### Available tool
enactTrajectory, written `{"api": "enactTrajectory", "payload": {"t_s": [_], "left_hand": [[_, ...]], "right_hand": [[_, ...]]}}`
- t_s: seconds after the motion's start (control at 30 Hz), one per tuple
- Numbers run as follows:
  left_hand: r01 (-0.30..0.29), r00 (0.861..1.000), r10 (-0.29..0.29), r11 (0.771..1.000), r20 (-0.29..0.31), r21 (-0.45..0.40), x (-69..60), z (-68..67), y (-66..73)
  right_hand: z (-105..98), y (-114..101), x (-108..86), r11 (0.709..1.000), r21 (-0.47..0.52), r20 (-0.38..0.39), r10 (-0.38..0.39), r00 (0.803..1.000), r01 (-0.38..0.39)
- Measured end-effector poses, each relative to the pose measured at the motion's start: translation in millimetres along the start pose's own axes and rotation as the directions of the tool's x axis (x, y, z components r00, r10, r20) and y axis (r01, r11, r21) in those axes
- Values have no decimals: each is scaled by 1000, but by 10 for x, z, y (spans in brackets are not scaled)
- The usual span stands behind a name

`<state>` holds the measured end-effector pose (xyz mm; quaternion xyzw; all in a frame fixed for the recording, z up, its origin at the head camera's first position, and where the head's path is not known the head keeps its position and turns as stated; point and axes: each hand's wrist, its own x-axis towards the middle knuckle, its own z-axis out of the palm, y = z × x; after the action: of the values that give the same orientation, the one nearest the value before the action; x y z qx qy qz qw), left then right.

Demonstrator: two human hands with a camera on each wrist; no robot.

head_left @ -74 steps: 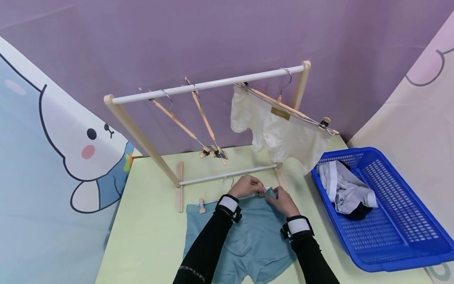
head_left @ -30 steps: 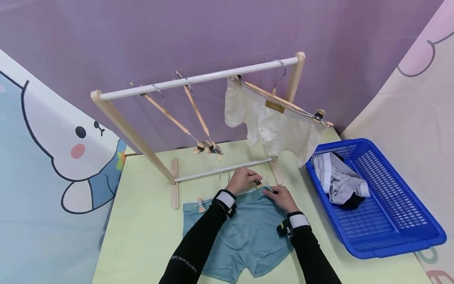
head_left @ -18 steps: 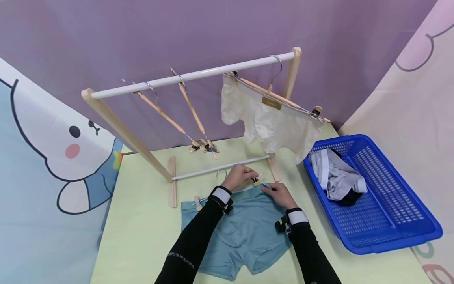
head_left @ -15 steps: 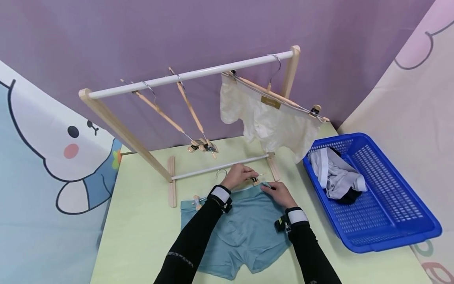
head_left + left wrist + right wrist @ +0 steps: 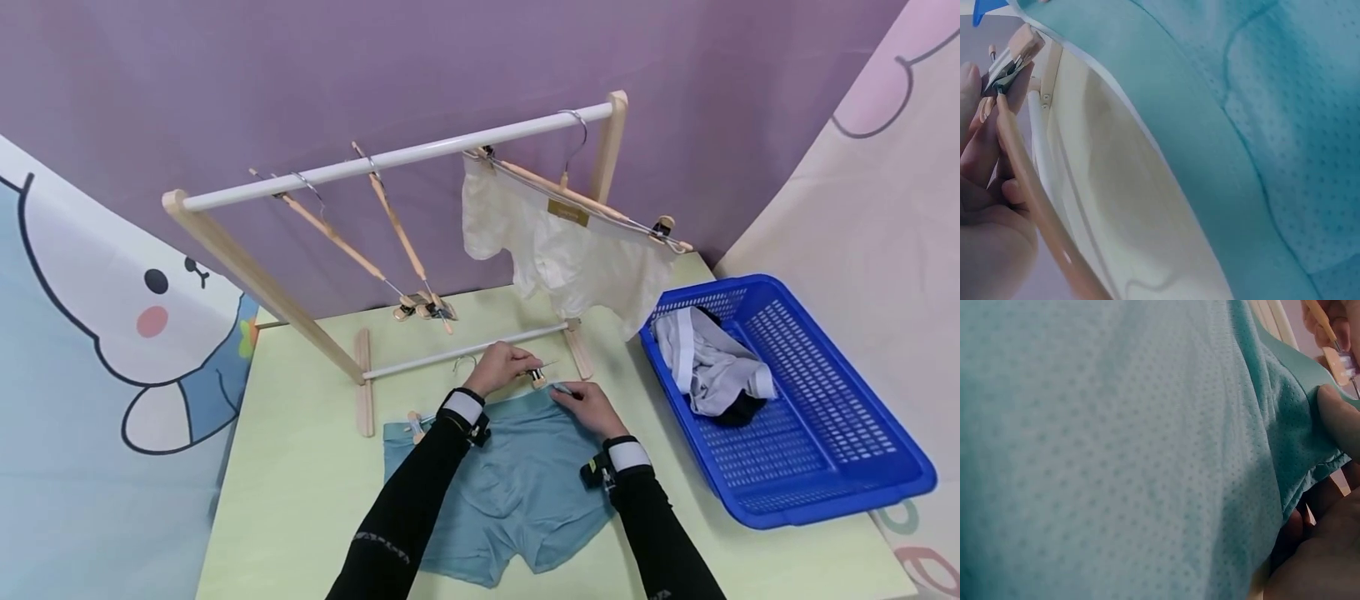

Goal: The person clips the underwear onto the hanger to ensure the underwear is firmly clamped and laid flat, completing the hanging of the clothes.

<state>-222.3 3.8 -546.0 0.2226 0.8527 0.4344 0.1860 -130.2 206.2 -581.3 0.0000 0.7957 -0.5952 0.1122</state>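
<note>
Teal boxer briefs lie flat on the table in the head view, waistband toward the rack. My left hand grips the right end of a wooden clip hanger, pinching its clip. In the left wrist view that clip stands apart from the waistband, beside the hanger bar. The hanger's other clip sits at the waistband's left corner. My right hand pinches the waistband's right corner; the right wrist view shows the thumb on top of the cloth. Its other fingers are partly hidden beneath.
Behind the hands stands a rack with a white rail. White shorts hang at its right, and two bare clip hangers at its left. A blue basket holding grey-and-black clothing stands on the right.
The hands were close together at the waistband's right corner. Now the left hand and clip are away from the cloth, while the right hand keeps the corner. The head view has shifted slightly.
</note>
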Motion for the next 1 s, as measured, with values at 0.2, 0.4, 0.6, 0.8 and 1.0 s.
{"api": "enactTrajectory", "payload": {"t_s": [0.2, 0.4, 0.6, 0.8, 1.0], "left_hand": [[-24, 1000, 24, 1000, -1, -17, 45, 11, 29], [-30, 999, 30, 999, 9, 9, 35, 31, 34], [-37, 999, 37, 999, 19, 15, 9, 17, 21], [-41, 999, 41, 999, 11, 5, 5, 17, 3], [-39, 999, 40, 999, 5, -11, -13, 45, -4]], "right_hand": [[-2, 50, 17, 1000, 8, -31, 29, 999, -29], [-45, -219, -96, 999, 35, 31, 36, 999, -37], [-31, -308, -139, 997, 56, 14, 51, 999, -52], [4, -24, -30, 998, 57, -30, 39, 999, -37], [42, 90, 13, 996, 72, -46, 61, 997, -57]]}}
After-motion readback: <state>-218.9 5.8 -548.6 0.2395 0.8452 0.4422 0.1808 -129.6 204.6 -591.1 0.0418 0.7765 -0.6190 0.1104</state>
